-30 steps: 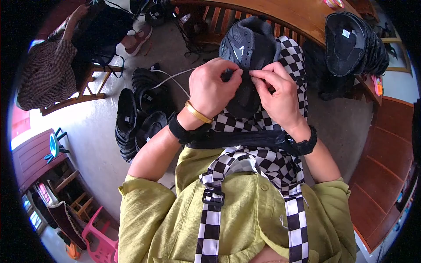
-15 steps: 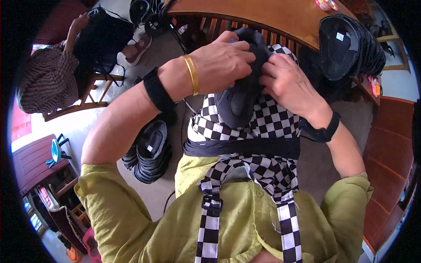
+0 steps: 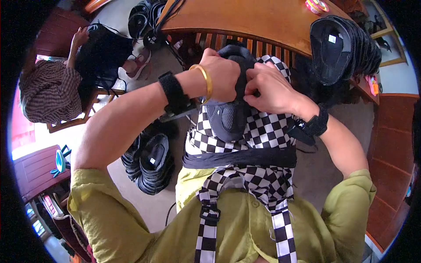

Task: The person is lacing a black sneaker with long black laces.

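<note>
Relative to one second ago, the left hand (image 3: 219, 76) has rolled forward and its forearm has swung outward; its pinching fingertips no longer show. The black shoe upper with a mesh toe panel (image 3: 226, 119) lies on the lap, toe toward the body, between the hands, on the black-and-white checkered apron (image 3: 269, 127).

Left hand: fingers curled over the upper's left side; grip content cannot be determined. Right hand (image 3: 272, 85): thumb and forefinger narrowly spaced at the right side; no held item can be confirmed.

Progress: toe and collar appear already joined into one formed upper. Work appears to be under way at the upper's middle opening. The hands cover that area, so its completion and the remaining steps cannot be verified.

Below and left of the left hand, a nested stack of black uppers (image 3: 155, 171) stands on the grey floor (image 3: 136, 201). Ahead of both hands is the brown wooden tabletop (image 3: 237, 17); rightward of the right hand, a second black stack (image 3: 344, 55) occupies its end. Neither stack's processing status can be established.
</note>
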`<state>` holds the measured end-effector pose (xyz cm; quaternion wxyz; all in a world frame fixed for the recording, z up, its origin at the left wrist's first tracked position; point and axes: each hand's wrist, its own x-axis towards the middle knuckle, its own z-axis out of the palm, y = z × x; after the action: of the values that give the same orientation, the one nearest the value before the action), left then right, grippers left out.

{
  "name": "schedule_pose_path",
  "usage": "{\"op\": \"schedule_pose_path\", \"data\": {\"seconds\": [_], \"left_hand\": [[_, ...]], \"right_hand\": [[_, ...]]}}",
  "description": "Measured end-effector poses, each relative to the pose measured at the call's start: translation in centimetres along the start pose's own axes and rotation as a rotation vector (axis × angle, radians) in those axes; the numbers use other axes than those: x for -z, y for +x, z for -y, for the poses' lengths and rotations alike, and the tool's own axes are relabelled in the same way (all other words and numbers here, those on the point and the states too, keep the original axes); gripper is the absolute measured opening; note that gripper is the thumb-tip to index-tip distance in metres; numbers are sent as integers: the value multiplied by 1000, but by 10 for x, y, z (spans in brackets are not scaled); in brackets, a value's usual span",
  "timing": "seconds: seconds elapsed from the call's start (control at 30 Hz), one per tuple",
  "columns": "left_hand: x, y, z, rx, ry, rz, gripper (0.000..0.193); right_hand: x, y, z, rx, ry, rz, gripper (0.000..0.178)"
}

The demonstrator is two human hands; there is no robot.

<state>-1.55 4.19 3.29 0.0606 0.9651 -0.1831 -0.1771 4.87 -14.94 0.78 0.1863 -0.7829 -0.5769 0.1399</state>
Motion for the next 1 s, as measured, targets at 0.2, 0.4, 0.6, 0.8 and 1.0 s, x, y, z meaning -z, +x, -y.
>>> {"op": "schedule_pose_path", "data": {"seconds": [0.2,0.4,0.6,0.8,1.0], "left_hand": [[-16,-7,15,102,-1176,-376,11],[-19,-18,6,70,-913,-437,13],[-27,-19,-4,-56,-700,-700,15],[-61,-42,-24,-62,-415,-938,64],[-102,-42,-21,130,-440,-887,73]], "right_hand": [[3,3,4,-284,838,-485,16],[-19,-1,23,-381,1006,-472,9],[-25,-4,23,-377,1003,-397,19],[-24,-3,29,-429,920,-504,10],[14,5,0,-215,438,-724,4]]}}
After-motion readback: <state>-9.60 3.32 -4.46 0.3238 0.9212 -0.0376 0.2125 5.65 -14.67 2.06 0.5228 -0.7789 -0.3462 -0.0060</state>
